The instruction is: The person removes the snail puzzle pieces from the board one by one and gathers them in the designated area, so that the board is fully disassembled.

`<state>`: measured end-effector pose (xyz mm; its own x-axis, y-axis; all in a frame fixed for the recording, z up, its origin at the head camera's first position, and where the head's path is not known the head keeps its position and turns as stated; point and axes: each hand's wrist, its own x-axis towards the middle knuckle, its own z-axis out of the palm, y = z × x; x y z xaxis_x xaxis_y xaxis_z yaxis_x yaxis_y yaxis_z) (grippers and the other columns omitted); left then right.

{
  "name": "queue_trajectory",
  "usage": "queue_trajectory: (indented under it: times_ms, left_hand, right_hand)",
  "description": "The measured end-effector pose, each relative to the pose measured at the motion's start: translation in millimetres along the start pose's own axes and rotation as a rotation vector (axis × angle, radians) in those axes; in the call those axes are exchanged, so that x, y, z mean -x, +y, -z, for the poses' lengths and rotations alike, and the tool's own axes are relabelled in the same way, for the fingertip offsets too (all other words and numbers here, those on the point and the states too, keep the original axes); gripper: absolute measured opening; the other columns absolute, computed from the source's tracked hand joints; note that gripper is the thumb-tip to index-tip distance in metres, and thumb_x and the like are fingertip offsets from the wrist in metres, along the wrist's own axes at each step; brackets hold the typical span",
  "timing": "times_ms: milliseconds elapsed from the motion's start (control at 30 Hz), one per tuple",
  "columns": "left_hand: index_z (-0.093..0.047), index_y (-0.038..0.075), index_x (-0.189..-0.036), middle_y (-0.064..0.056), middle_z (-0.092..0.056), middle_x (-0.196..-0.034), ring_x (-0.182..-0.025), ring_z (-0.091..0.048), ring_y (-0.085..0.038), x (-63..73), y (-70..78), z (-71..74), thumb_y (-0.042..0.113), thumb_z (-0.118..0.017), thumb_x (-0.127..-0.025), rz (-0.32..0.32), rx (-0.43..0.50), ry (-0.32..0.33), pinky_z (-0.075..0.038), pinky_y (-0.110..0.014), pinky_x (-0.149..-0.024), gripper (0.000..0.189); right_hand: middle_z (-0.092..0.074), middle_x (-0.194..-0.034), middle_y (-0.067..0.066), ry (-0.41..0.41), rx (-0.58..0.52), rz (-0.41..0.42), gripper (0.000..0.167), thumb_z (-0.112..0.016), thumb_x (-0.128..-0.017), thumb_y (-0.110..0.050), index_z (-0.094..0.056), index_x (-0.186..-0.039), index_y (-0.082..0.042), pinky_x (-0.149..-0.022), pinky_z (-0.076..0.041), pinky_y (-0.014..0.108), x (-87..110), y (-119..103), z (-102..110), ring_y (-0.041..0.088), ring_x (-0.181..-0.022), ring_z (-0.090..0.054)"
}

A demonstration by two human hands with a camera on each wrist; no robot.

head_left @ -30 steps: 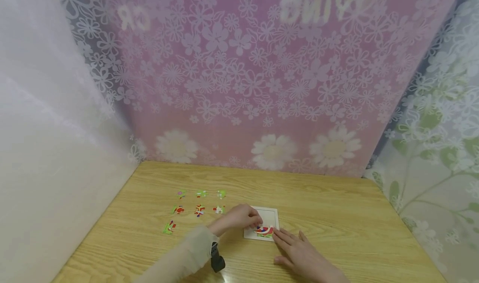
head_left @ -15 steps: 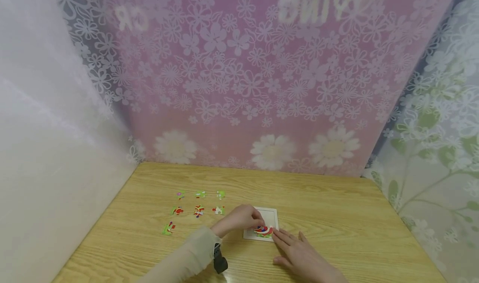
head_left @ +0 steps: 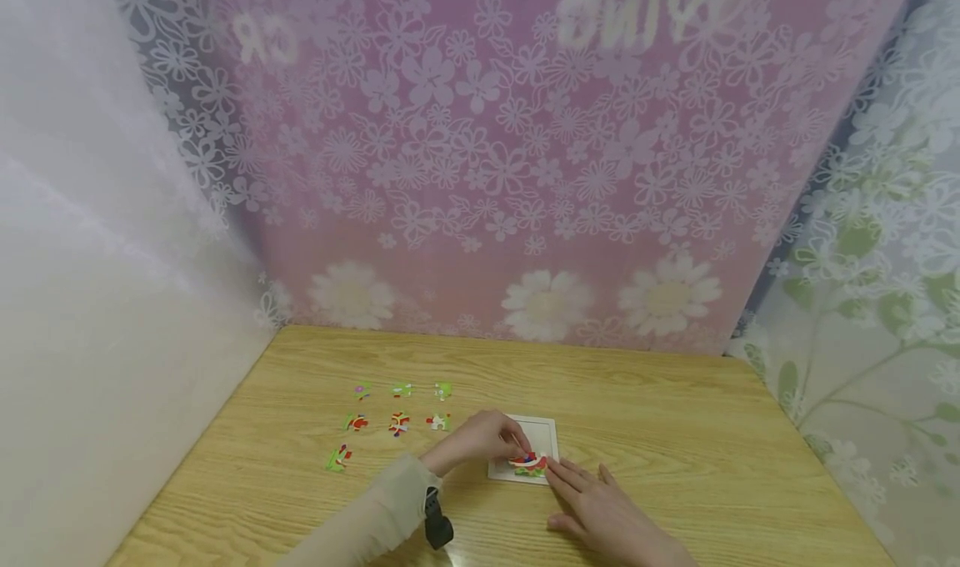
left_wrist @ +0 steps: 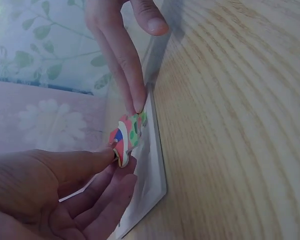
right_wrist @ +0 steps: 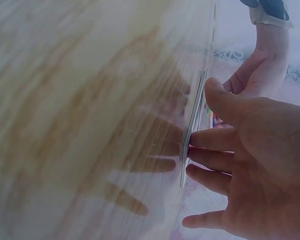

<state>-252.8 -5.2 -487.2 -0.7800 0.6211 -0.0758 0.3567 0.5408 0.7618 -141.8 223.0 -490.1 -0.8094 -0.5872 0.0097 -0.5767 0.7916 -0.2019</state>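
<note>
My left hand (head_left: 483, 436) pinches a jigsaw puzzle piece (left_wrist: 121, 152), red, white and blue, between thumb and fingers. The piece is low over the white puzzle tray (head_left: 538, 429), beside another piece (head_left: 531, 470) in red and green at the tray's near right corner. On the other side my right hand (head_left: 606, 504) keeps its fingers straight, their tips at the tray's right edge. In the left wrist view the right fingertips (left_wrist: 138, 106) touch the green end of the joined-looking pieces. The held piece is partly covered by the left fingers in the head view.
Several loose puzzle pieces (head_left: 399, 423) lie in rows on the wooden table (head_left: 660, 417), left of the tray. A black watch-like band (head_left: 437, 519) sits on the left wrist. Flowered cloth walls (head_left: 465, 175) stand at the back and both sides.
My left fingers have shifted slightly right and down over the tray with the pinched puzzle piece, which sits closer against the other piece. My right hand stays in place.
</note>
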Motion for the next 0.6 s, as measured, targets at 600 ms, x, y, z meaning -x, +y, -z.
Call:
queue_trajectory:
  times_ms: [600]
  left_hand:
    - [-0.079,0.017,-0.097,0.006,-0.075,-0.092,-0.081,-0.069,-0.012,6.4,-11.3,33.2,0.013,-0.07,-0.097,-0.007,0.124,0.067,-0.061,-0.036,-0.072,0.009]
  right_hand:
    - [-0.046,-0.155,0.015,-0.02,0.011,0.001,0.072,-0.051,-0.102,-0.053,-0.048,-0.149,0.001,-0.1,-0.037,0.076,-1.6,0,1,0.04,-0.137,-0.048]
